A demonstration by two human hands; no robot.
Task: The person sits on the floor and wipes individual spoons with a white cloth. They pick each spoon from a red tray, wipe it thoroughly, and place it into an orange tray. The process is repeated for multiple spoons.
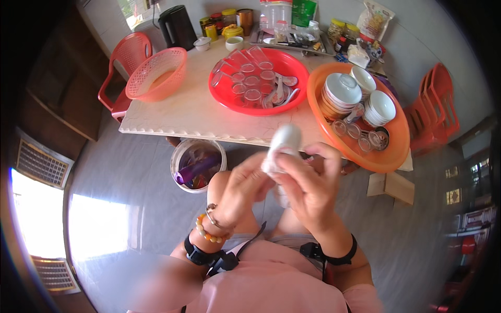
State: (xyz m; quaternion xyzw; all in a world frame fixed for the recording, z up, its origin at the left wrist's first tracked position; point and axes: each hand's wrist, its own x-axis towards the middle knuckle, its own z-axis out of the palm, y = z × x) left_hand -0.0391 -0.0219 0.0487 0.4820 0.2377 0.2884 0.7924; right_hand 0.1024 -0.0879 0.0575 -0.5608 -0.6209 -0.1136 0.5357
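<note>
Both hands are raised in front of me, just off the table's near edge, and meet around a white spoon (286,139), its bowl end up and blurred. A crumpled white cloth (275,162) wraps its lower part. My left hand (247,178) pinches the cloth from the left. The fingers of my right hand (309,180) close on the cloth and spoon from the right. Beyond them, a red plastic basin (217,102) holds upturned clear glasses (250,80) and patterned spoons (279,92). An orange basin (391,161) at the right holds stacked white bowls (341,90), more glasses and a spoon.
A pink perforated basket (158,78) sits at the table's left, near a black kettle (177,27). Jars and a metal tray (256,39) line the back. Below the edge stands a bucket (175,166) with a purple object. Red plastic chairs (436,105) flank the table (176,117).
</note>
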